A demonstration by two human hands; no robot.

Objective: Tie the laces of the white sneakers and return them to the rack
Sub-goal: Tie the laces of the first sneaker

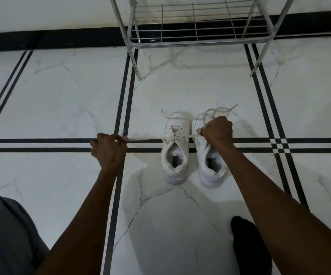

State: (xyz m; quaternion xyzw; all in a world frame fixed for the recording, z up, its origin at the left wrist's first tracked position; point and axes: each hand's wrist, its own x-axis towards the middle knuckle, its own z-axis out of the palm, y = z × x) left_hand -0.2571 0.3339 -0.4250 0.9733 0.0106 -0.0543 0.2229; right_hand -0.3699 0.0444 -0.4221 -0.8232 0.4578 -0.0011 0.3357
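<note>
Two white sneakers stand side by side on the marble floor, toes pointing away from me: the left sneaker (pixel 175 155) and the right sneaker (pixel 210 165). My left hand (pixel 109 148) pinches one end of the left sneaker's lace (pixel 146 138) and holds it taut, out to the left. My right hand (pixel 216 132) grips the other end of that lace above the right sneaker's tongue. The right sneaker's own laces (pixel 220 110) lie loose beyond my right hand. The metal rack (pixel 196 43) stands behind the shoes, its lowest wire shelf bare.
The floor is white marble tile (pixel 61 96) with black stripe inlays. A black skirting band (pixel 51 39) runs along the wall behind the rack. My grey-clothed knee (pixel 7 235) is at the lower left and my black-socked foot (pixel 250 245) at the lower right.
</note>
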